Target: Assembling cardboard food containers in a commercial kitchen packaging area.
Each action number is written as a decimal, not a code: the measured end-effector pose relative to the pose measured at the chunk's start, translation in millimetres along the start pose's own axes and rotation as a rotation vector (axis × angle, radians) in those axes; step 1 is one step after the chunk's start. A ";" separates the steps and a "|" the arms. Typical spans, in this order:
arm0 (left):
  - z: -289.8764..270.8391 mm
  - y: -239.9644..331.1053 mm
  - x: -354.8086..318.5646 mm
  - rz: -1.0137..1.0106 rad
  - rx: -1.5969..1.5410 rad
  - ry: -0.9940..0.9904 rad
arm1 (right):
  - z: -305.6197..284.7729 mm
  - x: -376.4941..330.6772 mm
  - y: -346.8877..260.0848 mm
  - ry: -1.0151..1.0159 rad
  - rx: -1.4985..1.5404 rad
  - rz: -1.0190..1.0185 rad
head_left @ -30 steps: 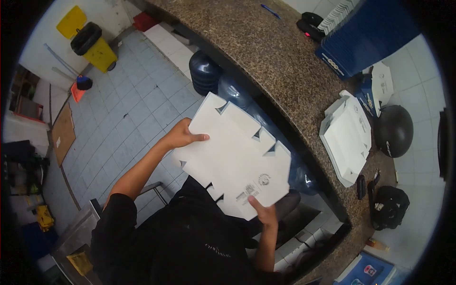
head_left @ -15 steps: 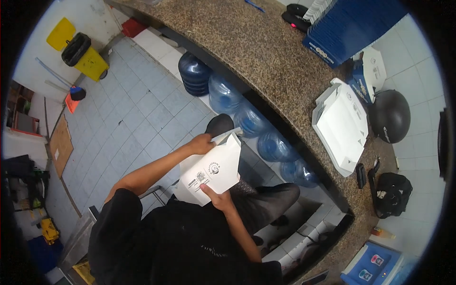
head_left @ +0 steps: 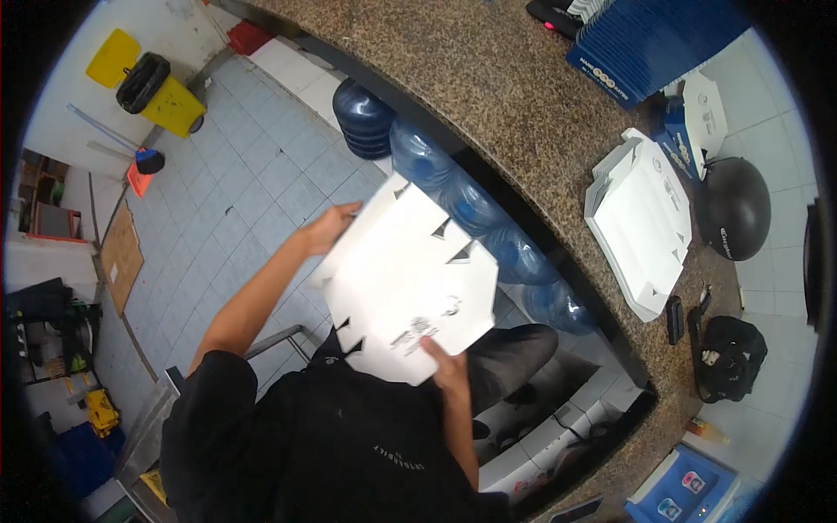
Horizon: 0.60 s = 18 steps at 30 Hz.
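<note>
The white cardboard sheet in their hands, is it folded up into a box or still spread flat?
Spread flat. The white cardboard sheet shows one open face with cut notches along its edges, held by the left hand and right hand at opposite ends.

left arm: bare forearm stretched up and forward from a dark sleeve
left hand [head_left: 330,228]: fingers curled, gripping at its far upper edge
right arm: bent, forearm rising close to the body
right hand [head_left: 446,366]: pinching, thumb on top
</note>
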<state>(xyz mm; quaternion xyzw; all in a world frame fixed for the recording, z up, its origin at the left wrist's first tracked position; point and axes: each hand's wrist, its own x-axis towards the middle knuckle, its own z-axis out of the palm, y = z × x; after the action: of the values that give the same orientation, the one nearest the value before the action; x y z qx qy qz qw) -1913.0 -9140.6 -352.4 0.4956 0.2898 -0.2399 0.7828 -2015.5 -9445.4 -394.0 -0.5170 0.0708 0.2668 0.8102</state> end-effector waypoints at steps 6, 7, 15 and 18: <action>-28.7 43.6 16.8 -0.039 0.292 -0.085 | -20.4 37.7 4.1 -0.020 0.222 0.123; -29.7 43.2 27.2 -0.033 0.323 -0.068 | -16.5 44.6 8.1 0.008 0.186 0.119; -31.5 -54.9 113.2 0.369 1.653 0.161 | 5.2 53.1 24.2 0.123 0.131 0.283; -30.7 -97.5 125.9 0.663 1.741 0.344 | 7.7 46.4 30.5 0.119 0.198 0.249</action>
<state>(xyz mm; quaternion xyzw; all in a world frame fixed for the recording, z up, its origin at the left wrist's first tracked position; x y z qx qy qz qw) -1894.1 -9161.9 -512.0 0.9911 -0.0353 -0.0607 0.1127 -1992.8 -9412.2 -433.1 -0.4367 0.2082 0.3256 0.8124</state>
